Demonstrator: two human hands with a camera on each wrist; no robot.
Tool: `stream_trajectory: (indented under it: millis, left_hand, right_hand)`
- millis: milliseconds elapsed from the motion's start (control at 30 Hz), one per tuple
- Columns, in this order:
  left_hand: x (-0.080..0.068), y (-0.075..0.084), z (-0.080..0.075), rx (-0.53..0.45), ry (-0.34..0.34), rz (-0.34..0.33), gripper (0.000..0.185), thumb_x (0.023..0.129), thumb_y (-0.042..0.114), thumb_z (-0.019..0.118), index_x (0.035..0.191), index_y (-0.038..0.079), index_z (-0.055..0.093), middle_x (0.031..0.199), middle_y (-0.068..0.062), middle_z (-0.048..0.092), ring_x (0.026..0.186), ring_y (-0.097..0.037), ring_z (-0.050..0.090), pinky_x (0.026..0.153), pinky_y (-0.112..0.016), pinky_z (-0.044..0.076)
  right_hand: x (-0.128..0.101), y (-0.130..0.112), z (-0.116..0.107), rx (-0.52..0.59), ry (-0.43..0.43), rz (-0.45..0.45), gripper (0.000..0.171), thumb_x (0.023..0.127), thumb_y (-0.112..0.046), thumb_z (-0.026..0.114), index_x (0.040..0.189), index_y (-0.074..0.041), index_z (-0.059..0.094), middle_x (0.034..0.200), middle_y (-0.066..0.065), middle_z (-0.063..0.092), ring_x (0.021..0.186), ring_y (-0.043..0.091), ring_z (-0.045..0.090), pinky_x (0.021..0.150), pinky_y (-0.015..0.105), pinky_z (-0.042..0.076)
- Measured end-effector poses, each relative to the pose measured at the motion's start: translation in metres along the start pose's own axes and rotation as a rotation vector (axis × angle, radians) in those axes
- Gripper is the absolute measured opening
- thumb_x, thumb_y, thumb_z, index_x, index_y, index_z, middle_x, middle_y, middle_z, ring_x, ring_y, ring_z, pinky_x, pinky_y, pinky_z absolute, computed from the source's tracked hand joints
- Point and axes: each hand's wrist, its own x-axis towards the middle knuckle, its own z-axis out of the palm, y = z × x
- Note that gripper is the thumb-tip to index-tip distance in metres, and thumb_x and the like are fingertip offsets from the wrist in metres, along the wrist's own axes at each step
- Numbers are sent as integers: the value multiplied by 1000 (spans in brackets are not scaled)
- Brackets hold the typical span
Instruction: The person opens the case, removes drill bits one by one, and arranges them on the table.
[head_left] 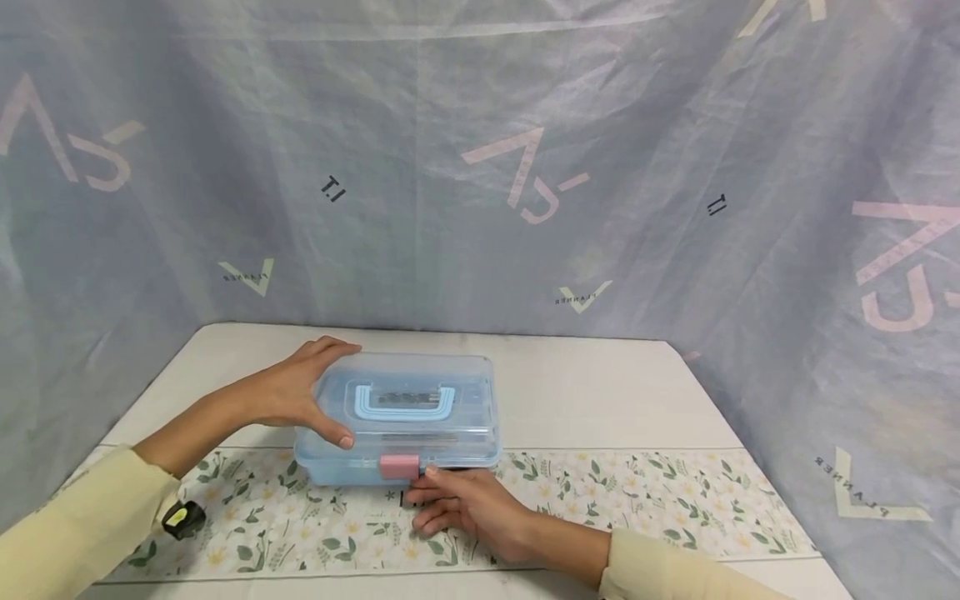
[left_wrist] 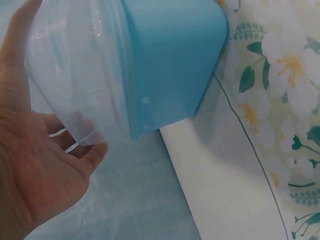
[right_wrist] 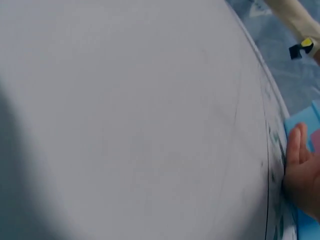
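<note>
Looking down from the head view, I have the box [head_left: 397,425] sitting on the table [head_left: 585,392], its front edge over the flowered runner [head_left: 637,492]. My left hand [head_left: 300,392] grips its left end, thumb curled onto the clear lid [head_left: 412,375] and fingers round the far corner; the left wrist view shows the palm against the lid's see-through corner, with the blue base [left_wrist: 170,60] beside it. My right hand [head_left: 465,504] lies with relaxed fingers on the runner, fingertips touching the box's front just beside the pink latch [head_left: 398,466].

I judge the box to be stiff, thin plastic, light unless its contents add weight; what is inside I cannot make out through the lid. Smooth walls will likely slip under a loose grip, so holding both ends low on the base seems safer than squeezing the lid, which may flex. The folded blue handle [head_left: 405,402] on top is the obvious lifting point, provided the latch holds.
</note>
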Motion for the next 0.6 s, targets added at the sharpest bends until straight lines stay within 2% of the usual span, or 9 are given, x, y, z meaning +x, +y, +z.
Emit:
stream_trajectory:
  millis: [367,600]
  left_hand:
    - [2,-2,-1,-6,-1,-4,138,67,66,104,176,14,37,176,-21,37,161,-54,38,113,-79,49]
    - [2,-2,1,-18,-7,-11,139,66,65,105,176,15,36,176,-20,36,160,-53,39,114,-80,48]
  right_hand:
    - [10,0,26,80,240,-44,62,108,-46,77,130,11,76,110,14,87,82,10,80,78,26,68]
    - [11,1,35,83,328,-19,67,103,-56,80,127,7,81,107,15,88,74,7,79,72,24,68]
